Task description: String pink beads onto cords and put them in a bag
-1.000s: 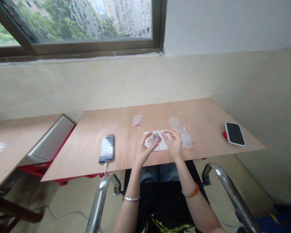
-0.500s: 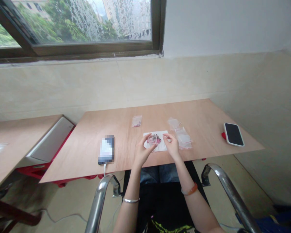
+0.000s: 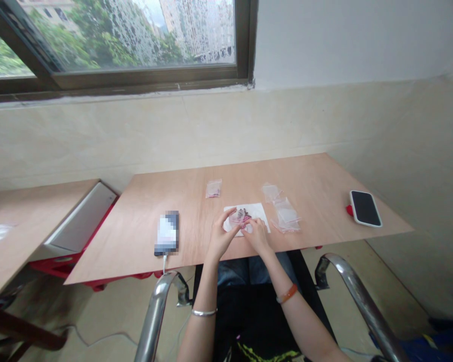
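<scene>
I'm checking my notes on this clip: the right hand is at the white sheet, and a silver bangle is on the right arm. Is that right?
The bangle is wrong: the head view shows an orange bangle on the right arm. The right hand is at the white sheet.

Centre of frame: white sheet (image 3: pixel 262 213) noted, pink and dark patches seen at its middle. Bench (image 3: pixel 324 201) recorded as pale pinkish-brown, faintly streaked. Lower centre: bangle (image 3: pixel 204 312) logged silver, bracelet (image 3: pixel 288 293) orange; black top (image 3: pixel 264 317) marked with yellow-green. Right: phone (image 3: pixel 365 208) black-screened, white-rimmed. Upper left: window frame (image 3: pixel 245 40) dark brown; wall (image 3: pixel 173 130) below, mottled cream.
</scene>
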### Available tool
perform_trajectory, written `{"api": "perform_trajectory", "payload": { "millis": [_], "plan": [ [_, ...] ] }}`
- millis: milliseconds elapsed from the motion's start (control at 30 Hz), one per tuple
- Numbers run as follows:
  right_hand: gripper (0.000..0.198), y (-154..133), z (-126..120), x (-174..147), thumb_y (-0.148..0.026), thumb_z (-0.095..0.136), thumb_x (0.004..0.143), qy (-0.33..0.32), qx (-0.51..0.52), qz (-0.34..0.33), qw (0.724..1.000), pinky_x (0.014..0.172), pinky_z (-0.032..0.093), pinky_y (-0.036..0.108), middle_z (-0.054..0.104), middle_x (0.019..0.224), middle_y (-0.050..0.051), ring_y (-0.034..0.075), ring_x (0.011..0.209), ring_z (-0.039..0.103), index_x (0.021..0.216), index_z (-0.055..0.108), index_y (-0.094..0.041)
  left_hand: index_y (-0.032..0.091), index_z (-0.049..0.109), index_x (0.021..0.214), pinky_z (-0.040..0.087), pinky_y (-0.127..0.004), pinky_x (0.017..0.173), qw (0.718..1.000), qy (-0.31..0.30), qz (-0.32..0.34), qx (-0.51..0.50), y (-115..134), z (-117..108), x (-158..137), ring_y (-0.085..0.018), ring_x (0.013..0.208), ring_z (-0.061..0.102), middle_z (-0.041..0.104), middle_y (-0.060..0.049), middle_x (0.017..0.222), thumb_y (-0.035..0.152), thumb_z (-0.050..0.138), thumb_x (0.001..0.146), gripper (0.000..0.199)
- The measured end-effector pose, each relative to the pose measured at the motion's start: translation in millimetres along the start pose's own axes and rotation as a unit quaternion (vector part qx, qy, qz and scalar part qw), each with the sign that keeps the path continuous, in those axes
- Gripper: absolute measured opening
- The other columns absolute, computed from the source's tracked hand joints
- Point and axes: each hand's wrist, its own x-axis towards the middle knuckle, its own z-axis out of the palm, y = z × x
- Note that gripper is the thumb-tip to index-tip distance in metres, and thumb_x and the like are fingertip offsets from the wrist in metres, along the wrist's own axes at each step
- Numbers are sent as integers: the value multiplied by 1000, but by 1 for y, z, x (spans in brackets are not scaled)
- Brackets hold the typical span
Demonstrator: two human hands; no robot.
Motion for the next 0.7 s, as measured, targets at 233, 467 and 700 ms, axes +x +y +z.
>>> {"api": "perform_trajectory", "payload": {
  "millis": [233, 467, 700],
  "plan": [
    [12, 1, 1, -1, -27, 62, 78, 5, -6, 10, 1000, 83, 39, 29, 59, 93, 7, 21, 93, 53, 87, 66, -20, 23, 54, 122, 36, -44, 106, 1000, 1, 4, -5, 1, -1, 0, -22, 121, 51, 57, -8, 127, 26, 62, 81, 43],
    [11, 2, 2, -2, -27, 60, 82, 4, -5, -4, 1000, 84, 39, 30, 59, 94, 7, 20, 92, 52, 84, 69, -21, 22, 52, 123, 37, -43, 105, 1000, 1, -5, -11, -2, -1, 0, -23, 121, 51, 57, -10, 127, 30, 64, 80, 46],
    [13, -2, -16, 7, -27, 59, 82, 69, 125, 6, 990, 82, 43, 32, 60, 87, 7, 20, 86, 56, 81, 68, -18, 23, 53, 123, 39, -44, 103, 1000, 7, -16, -17, -11, 1, -1, -23, 118, 54, 59, -10, 124, 32, 69, 76, 51]
  ]
}}
